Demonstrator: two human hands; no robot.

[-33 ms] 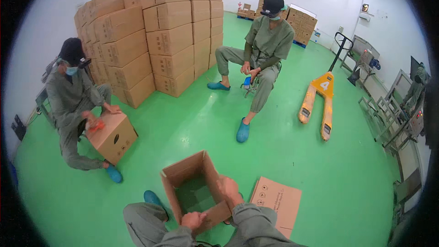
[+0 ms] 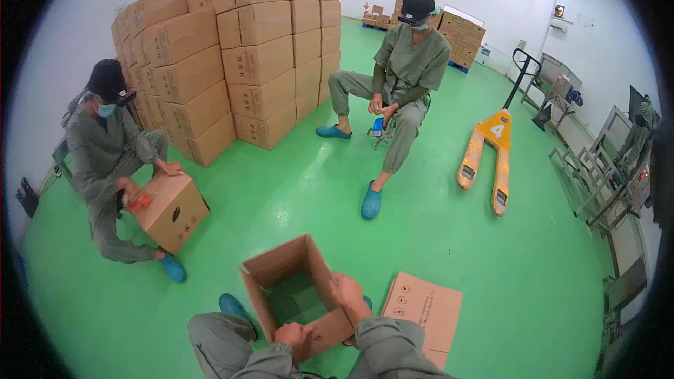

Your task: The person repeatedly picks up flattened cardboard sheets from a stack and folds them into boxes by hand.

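Observation:
An open-topped brown cardboard box [image 2: 275, 267] stands tilted between my legs. Green shows at its bottom; whether that is floor or lining I cannot make out. My left hand [image 2: 293, 334] is closed on its near wall, toward the left corner. On the right wall's upper edge my right hand [image 2: 349, 293] is closed, fingers wrapped over the cardboard. A flat stack of folded cardboard [image 2: 425, 312] lies on the floor to the right of my right hand.
At the left a seated co-worker [image 2: 116, 140] works on a closed box [image 2: 174, 212] with an orange-red hand tool [image 2: 142, 200]. Another person [image 2: 413, 63] sits ahead holding a blue item. Stacked cartons [image 2: 260, 63] stand behind; a yellow pallet jack [image 2: 495, 137] is at right.
The box between my hands has shifted slightly left, its far edge leaning a little more that way. The left co-worker's hand with the orange-red tool has moved slightly left and down.

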